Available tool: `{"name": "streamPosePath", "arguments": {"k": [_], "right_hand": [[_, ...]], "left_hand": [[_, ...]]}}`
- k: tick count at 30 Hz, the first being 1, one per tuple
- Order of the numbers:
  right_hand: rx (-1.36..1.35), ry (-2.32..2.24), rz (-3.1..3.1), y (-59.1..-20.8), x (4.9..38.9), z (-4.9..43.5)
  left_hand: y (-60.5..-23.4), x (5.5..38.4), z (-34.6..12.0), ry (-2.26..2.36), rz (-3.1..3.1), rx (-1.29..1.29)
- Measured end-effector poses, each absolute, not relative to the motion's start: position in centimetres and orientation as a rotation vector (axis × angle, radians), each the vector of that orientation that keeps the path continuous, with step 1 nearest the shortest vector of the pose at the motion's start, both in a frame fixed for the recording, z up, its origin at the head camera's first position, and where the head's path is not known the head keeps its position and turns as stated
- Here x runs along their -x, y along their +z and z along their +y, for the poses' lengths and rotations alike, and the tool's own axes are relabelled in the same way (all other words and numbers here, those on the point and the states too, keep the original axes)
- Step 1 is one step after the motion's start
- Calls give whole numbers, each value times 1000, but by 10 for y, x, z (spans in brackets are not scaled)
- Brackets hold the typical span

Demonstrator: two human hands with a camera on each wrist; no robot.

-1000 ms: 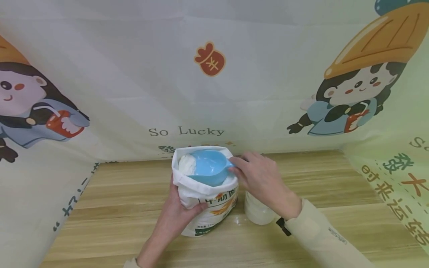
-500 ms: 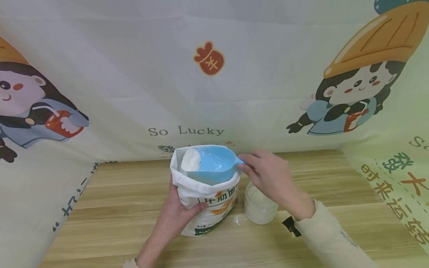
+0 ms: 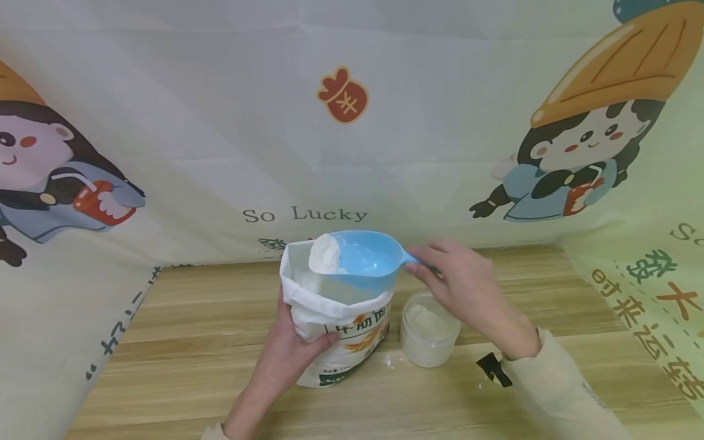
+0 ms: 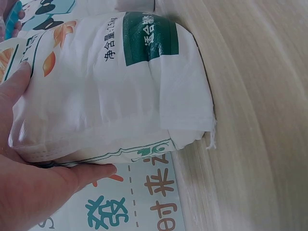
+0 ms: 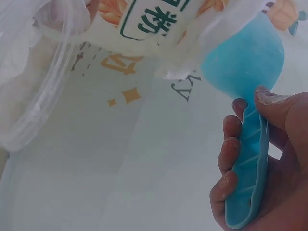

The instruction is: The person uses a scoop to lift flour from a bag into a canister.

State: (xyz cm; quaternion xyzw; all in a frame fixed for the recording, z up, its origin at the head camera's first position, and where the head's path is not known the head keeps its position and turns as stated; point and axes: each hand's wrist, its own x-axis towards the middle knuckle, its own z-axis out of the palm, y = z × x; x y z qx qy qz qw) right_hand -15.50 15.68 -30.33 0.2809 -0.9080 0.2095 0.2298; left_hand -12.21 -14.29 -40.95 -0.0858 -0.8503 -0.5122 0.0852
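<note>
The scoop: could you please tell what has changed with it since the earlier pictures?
The right hand has moved the scoop with its powder upward and rightward, so more of the jar shows. Nothing was newly gripped or let go. The left hand still holds the bag; bag and jar stayed in place.

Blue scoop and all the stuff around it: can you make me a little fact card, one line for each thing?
Bag: white with printing, open at the top, on the wooden table
Scoop: blue, over the bag's open top
Powder: white, heaped at the scoop's front end
Right hand: grips the scoop's handle
Left hand: grips the side of the bag
Jar: clear, no lid on, something pale inside, beside the bag
Backdrop: pale, with cartoon figures and "So Lucky" on it
</note>
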Motion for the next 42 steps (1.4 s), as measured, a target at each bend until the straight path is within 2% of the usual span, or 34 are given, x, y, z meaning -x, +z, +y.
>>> {"name": "streamPosePath", "arguments": {"k": [27, 42], "right_hand": [[-770, 545, -2420, -294, 140, 215], [-635, 507, -2507, -296, 128, 254]], "left_hand": [[-409, 123, -142, -1525, -2526, 267], [-410, 124, -142, -1533, -2519, 287]]}}
